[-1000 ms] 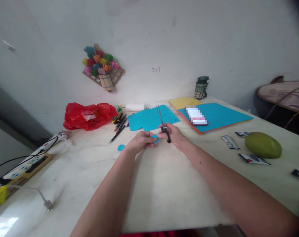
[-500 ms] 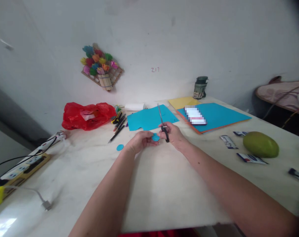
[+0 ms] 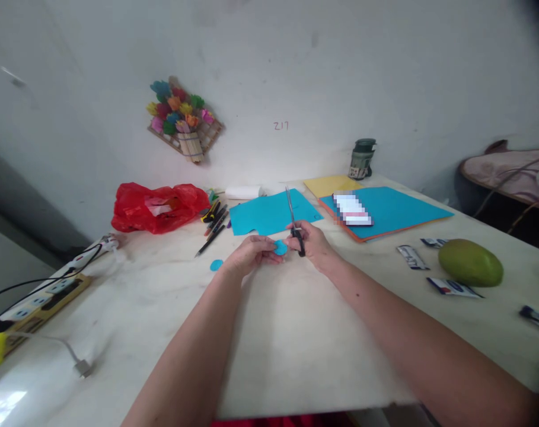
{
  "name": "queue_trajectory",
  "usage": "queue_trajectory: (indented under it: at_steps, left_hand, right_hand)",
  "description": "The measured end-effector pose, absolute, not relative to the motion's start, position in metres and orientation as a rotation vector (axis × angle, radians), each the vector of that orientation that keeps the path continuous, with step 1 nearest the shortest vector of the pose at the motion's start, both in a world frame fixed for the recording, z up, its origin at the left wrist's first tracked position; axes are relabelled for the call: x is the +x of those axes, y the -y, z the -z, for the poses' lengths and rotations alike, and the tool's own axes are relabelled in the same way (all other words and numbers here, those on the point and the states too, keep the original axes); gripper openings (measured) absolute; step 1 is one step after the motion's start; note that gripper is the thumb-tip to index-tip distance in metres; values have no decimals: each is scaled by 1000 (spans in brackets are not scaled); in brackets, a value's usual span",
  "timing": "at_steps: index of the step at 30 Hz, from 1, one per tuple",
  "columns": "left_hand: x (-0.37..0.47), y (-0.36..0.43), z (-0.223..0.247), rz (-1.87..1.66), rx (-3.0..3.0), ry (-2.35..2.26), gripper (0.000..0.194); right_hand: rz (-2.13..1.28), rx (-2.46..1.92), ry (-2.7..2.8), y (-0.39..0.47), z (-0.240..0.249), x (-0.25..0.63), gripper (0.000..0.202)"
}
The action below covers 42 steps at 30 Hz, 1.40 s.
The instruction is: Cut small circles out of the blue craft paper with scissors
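Between the fingers of my left hand (image 3: 257,255) is a small round blue paper disc (image 3: 280,247). My right hand (image 3: 311,242) is closed around the black handles of a pair of scissors (image 3: 290,204), whose blades point up and away toward the wall. The right fingertips come close to the disc's right edge; whether they touch it I cannot tell. A second blue paper disc (image 3: 216,265) lies flat on the table to the left of my left wrist. Beyond my hands lies a blue paper sheet (image 3: 264,212) with a notch in its near edge.
Pens (image 3: 210,240) and a red plastic bag (image 3: 158,207) lie at the back left, a power strip (image 3: 51,305) at the left edge. A phone (image 3: 353,209) rests on stacked coloured paper (image 3: 402,204). To the right are a green fruit (image 3: 470,262) and several small packets (image 3: 455,287).
Almost nothing differs. Both hands keep their hold on the disc and the scissors, and the whole view has shifted very slightly.
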<state>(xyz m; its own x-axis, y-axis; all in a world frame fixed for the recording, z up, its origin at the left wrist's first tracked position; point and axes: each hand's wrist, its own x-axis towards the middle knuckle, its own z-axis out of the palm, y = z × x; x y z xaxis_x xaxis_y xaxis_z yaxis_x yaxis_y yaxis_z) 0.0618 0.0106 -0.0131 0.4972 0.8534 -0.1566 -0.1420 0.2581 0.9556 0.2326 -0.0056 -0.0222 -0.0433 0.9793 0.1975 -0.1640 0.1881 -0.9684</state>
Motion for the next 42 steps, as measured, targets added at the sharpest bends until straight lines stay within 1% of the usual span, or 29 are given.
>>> queue_trajectory:
  at_steps: [5,9,14,19,26,31,35,37,42]
  left_hand:
    - [60,-8,9,-782,1130,-826,14]
    - [60,-8,9,-776,1140,-842,19]
    - [60,-9,9,-758,1154,-850,18]
    - [59,-8,9,-767,1159,-847,17]
    - [58,-11,10,-755,1155,-847,13]
    - [59,-10,9,-743,1150,-851,11]
    - [60,-11,11,-733,1145,-839,12]
    - [60,-13,12,-724,1123,-838,14]
    - [58,-18,13,-703,1013,-809,35]
  right_hand:
    - [-1153,-1067,1178,8,17,232,40]
    - [-1170,-1059,1172,10,14,234,39]
    - [-1206,-1078,1198,8,15,237,36]
    - [-1260,-1095,1244,6,19,239,45]
    - [-1346,-955,1292,7,17,246,59]
    - [-1302,-1054,1248,8,18,241,59]
    - [-1238,-1031,1261,8,19,236,58]
    - [-1212,-1031,1261,8,18,235,57]
    - [-1190,-1040,1255,8,17,234,59]
